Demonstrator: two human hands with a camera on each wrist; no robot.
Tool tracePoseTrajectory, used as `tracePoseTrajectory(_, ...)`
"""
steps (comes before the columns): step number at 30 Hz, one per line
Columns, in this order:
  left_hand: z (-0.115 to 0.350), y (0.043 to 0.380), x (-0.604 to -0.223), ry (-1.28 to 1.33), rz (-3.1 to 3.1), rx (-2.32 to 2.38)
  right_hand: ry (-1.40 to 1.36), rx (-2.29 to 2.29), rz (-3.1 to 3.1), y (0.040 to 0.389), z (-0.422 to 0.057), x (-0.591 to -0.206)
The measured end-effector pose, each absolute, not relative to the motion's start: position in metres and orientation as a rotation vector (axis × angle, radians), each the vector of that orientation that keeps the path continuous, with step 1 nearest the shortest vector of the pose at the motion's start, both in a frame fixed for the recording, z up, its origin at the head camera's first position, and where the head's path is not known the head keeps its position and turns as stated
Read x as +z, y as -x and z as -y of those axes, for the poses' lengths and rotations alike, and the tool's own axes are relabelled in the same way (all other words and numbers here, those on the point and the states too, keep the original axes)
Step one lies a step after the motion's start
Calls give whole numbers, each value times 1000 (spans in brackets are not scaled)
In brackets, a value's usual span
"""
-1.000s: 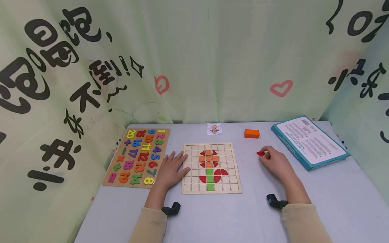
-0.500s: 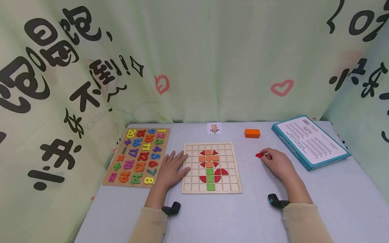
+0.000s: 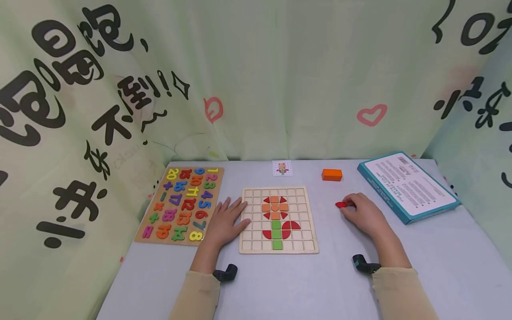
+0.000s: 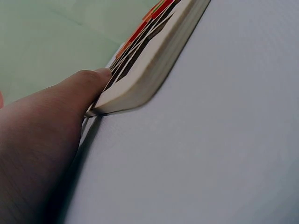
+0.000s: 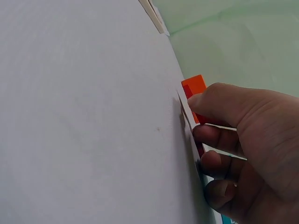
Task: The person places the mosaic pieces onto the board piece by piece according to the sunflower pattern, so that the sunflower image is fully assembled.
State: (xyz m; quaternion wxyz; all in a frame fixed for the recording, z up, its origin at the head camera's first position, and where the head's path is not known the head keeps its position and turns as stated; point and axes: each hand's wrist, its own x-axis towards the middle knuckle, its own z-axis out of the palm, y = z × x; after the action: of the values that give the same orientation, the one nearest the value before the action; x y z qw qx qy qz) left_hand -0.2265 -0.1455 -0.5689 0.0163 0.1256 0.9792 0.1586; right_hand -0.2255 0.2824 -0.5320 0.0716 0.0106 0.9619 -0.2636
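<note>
On the table lies a square wooden grid board (image 3: 301,224) with a flower pattern of orange, red and green pieces. My left hand (image 3: 225,224) rests at the board's left edge, fingers spread. In the left wrist view its thumb (image 4: 88,86) lies over the board's rim. To the right of the board, my right hand (image 3: 363,214) pinches a small red piece (image 3: 341,205) between thumb and fingertips, low over the table. Its exact shape is partly hidden by the fingers. The right wrist view shows this hand's other fingers (image 5: 219,163) curled.
A wooden number board (image 3: 160,235) with coloured numerals lies left of the grid board. A small pattern card (image 3: 275,172) lies behind it. An orange block (image 3: 332,175) and a teal box (image 3: 412,186) stand farther right. A curtain (image 3: 288,80) hangs behind the table.
My right hand has shifted slightly left, and the red piece in its fingers has turned a little. The left hand and the board have stayed put.
</note>
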Motion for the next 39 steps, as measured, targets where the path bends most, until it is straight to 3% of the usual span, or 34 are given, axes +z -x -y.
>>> tracePoseTrajectory(39,145,227,-567,-386,-3033,497,206,-637,-2842,220,-285,-516)
